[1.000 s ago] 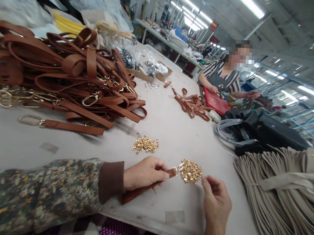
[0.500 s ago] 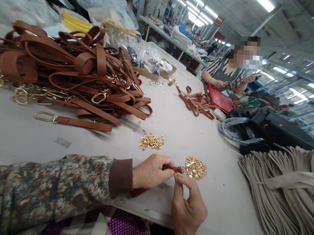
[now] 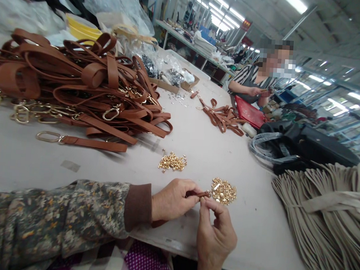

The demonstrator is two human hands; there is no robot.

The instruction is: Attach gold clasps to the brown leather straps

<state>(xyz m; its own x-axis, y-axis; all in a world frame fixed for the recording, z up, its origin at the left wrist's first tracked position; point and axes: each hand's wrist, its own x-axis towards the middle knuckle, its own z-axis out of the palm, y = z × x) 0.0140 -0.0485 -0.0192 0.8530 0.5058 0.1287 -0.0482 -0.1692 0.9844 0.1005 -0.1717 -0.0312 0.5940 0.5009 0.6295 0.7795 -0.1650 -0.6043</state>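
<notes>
My left hand [image 3: 172, 199] is closed round a brown leather strap [image 3: 204, 194], whose end with a small metal fitting pokes out past the fingertips. Thumb and fingers of my right hand [image 3: 216, 232] pinch at that same end; whatever small piece they may hold is hidden. Just beyond the fingertips lies a pile of small gold rivet-like pieces [image 3: 223, 191]. Farther left on the table is a second pile of small gold pieces [image 3: 172, 162].
A big heap of brown straps with gold clasps [image 3: 88, 75] covers the table's left. More brown straps [image 3: 222, 116] lie near a red bag [image 3: 248, 112]. At right are a black bag [image 3: 315, 146] and bundled grey-beige strips [image 3: 322, 211]. A co-worker [image 3: 254, 82] is across the table.
Both my hands stay at the strap end, with only slight finger shifts. The co-worker's hands have come lower and closer together. The whole view has shifted slightly.
</notes>
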